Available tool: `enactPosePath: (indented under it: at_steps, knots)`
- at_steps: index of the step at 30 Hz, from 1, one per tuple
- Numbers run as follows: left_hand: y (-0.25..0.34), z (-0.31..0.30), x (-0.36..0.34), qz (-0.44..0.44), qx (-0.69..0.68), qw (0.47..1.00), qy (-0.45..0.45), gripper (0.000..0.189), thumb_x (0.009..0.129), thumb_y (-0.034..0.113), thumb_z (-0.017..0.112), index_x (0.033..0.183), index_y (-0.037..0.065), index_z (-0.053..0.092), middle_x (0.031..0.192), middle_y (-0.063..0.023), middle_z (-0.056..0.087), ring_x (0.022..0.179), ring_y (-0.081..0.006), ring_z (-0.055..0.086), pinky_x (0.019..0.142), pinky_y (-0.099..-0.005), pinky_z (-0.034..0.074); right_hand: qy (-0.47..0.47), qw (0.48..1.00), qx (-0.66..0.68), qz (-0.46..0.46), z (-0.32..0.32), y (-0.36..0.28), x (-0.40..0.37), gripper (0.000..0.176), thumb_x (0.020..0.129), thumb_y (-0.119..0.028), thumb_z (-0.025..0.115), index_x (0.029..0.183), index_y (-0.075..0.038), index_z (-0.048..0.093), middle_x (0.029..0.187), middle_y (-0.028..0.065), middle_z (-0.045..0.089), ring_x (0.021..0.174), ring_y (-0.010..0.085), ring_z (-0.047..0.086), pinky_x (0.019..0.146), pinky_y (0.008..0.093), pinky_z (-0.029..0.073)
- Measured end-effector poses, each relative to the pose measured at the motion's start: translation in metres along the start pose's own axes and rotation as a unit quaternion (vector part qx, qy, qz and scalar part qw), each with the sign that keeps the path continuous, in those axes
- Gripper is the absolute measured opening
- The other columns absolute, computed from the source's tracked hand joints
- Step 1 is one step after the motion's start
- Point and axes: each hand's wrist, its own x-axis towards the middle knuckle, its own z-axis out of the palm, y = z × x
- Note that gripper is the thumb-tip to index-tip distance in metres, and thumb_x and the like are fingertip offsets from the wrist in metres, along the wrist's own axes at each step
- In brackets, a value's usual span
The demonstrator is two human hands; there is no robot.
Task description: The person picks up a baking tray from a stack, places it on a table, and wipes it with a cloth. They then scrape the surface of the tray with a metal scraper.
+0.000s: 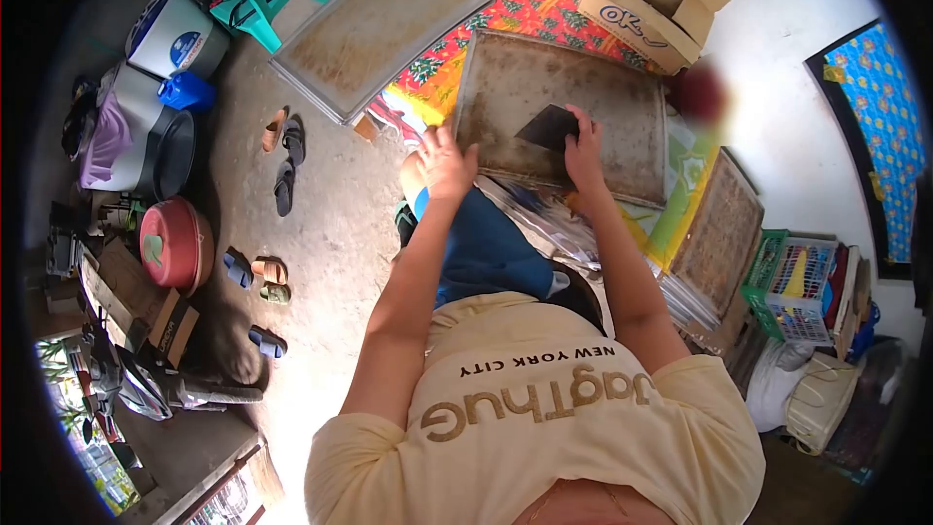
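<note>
My right hand [583, 148] grips a dark flat four-sided piece [546, 127] by its edge, with the piece lying over a large stained metal tray [544, 63]. Brown marks and dull grey patches cover the tray's surface. By the tray's left edge, above my bent knee, my left hand [447, 165] is open with its fingers apart and holds nothing. The tray lies tilted in front of me, over a red and yellow patterned cloth [539, 0].
Another stained tray [384, 34] lies at upper left, and a stack of trays [714, 238] at right. An open cardboard box [651, 5] stands behind. Sandals [284, 185] and a red tub [175, 243] are on the left; a green and white crate [792, 282] sits at right.
</note>
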Motion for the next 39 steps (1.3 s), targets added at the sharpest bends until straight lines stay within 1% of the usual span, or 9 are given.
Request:
enactPosePath:
  at_steps: [5, 9, 11, 15, 18, 21, 27, 33, 39]
  knots:
    - [-0.042, 0.012, 0.014, 0.029, -0.033, 0.997, -0.062, 0.058, 0.082, 0.016, 0.066, 0.137, 0.01, 0.047, 0.111, -0.0237, 0.066, 0.105, -0.0407, 0.063, 0.095, -0.0469, 0.047, -0.039, 0.998, -0.056, 0.01, 0.007, 0.002, 0.005, 0.065, 0.075, -0.003, 0.07, 0.135, -0.018, 0.048, 0.116, 0.0236, 0.051, 0.109, 0.0417, 0.047, 0.097, 0.0456, 0.04]
    - [-0.036, 0.01, 0.038, -0.014, -0.109, 0.987, -0.121, 0.053, 0.082, 0.011, 0.065, 0.133, 0.013, 0.052, 0.115, -0.0241, 0.064, 0.108, -0.0396, 0.062, 0.097, -0.0455, 0.047, -0.037, 0.992, -0.115, 0.018, 0.016, -0.004, -0.001, 0.084, 0.066, -0.019, 0.087, 0.139, -0.022, 0.044, 0.121, 0.0249, 0.045, 0.113, 0.0438, 0.048, 0.1, 0.0454, 0.041]
    - [-0.028, 0.016, 0.053, -0.015, -0.13, 0.984, -0.117, 0.052, 0.082, 0.007, 0.065, 0.131, 0.013, 0.053, 0.117, -0.0241, 0.062, 0.11, -0.0392, 0.061, 0.098, -0.0443, 0.047, -0.028, 0.989, -0.109, 0.095, 0.016, -0.009, 0.005, 0.088, 0.065, -0.023, 0.089, 0.14, -0.024, 0.043, 0.124, 0.0246, 0.043, 0.114, 0.0453, 0.049, 0.099, 0.0472, 0.043]
    - [-0.015, 0.018, 0.073, 0.059, -0.147, 0.984, -0.084, 0.053, 0.08, -0.003, 0.063, 0.13, 0.01, 0.052, 0.127, -0.0215, 0.048, 0.117, -0.0378, 0.056, 0.1, -0.04, 0.047, -0.055, 0.981, -0.102, 0.156, 0.011, -0.016, 0.015, 0.09, 0.066, -0.024, 0.089, 0.141, -0.028, 0.04, 0.13, 0.0252, 0.038, 0.113, 0.0477, 0.051, 0.097, 0.0498, 0.045]
    - [-0.024, 0.029, 0.082, 0.078, -0.169, 0.979, -0.086, 0.055, 0.08, 0.0, 0.064, 0.133, 0.012, 0.053, 0.13, -0.0212, 0.047, 0.119, -0.0377, 0.055, 0.102, -0.0399, 0.046, -0.126, 0.969, -0.143, 0.156, 0.011, -0.028, 0.01, 0.09, 0.066, -0.024, 0.089, 0.141, -0.028, 0.039, 0.13, 0.0265, 0.038, 0.113, 0.0475, 0.053, 0.097, 0.05, 0.046]
    - [-0.03, 0.033, 0.083, 0.074, -0.118, 0.987, -0.086, 0.055, 0.084, 0.009, 0.065, 0.137, 0.018, 0.052, 0.137, -0.0181, 0.043, 0.123, -0.0361, 0.053, 0.104, -0.0408, 0.045, -0.1, 0.981, -0.114, 0.118, 0.014, -0.017, 0.003, 0.089, 0.067, -0.026, 0.088, 0.141, -0.028, 0.039, 0.132, 0.0283, 0.036, 0.112, 0.0479, 0.054, 0.097, 0.0494, 0.046]
    - [-0.021, 0.013, 0.073, 0.012, -0.044, 0.988, -0.149, 0.051, 0.09, 0.026, 0.063, 0.14, 0.029, 0.052, 0.148, -0.0088, 0.037, 0.128, -0.0321, 0.05, 0.106, -0.043, 0.043, -0.082, 0.969, -0.138, 0.19, 0.013, -0.021, 0.008, 0.091, 0.065, -0.032, 0.089, 0.141, -0.025, 0.038, 0.127, 0.03, 0.043, 0.116, 0.0475, 0.051, 0.097, 0.0503, 0.045]
    - [-0.026, 0.018, 0.076, 0.017, -0.053, 0.988, -0.145, 0.047, 0.09, 0.026, 0.063, 0.137, 0.027, 0.055, 0.148, -0.0091, 0.037, 0.13, -0.0291, 0.049, 0.106, -0.0424, 0.043, -0.109, 0.959, -0.121, 0.234, 0.019, -0.037, 0.001, 0.091, 0.065, -0.034, 0.089, 0.141, -0.027, 0.039, 0.122, 0.0262, 0.044, 0.115, 0.0478, 0.051, 0.096, 0.0516, 0.045]
    - [-0.05, 0.038, 0.086, 0.058, -0.143, 0.977, -0.15, 0.042, 0.092, 0.024, 0.061, 0.135, 0.02, 0.06, 0.133, -0.015, 0.045, 0.125, -0.0291, 0.049, 0.106, -0.0381, 0.041, -0.122, 0.973, -0.129, 0.148, 0.054, -0.041, -0.017, 0.091, 0.065, -0.034, 0.088, 0.141, -0.03, 0.039, 0.13, 0.0249, 0.041, 0.118, 0.0456, 0.051, 0.096, 0.0543, 0.042]
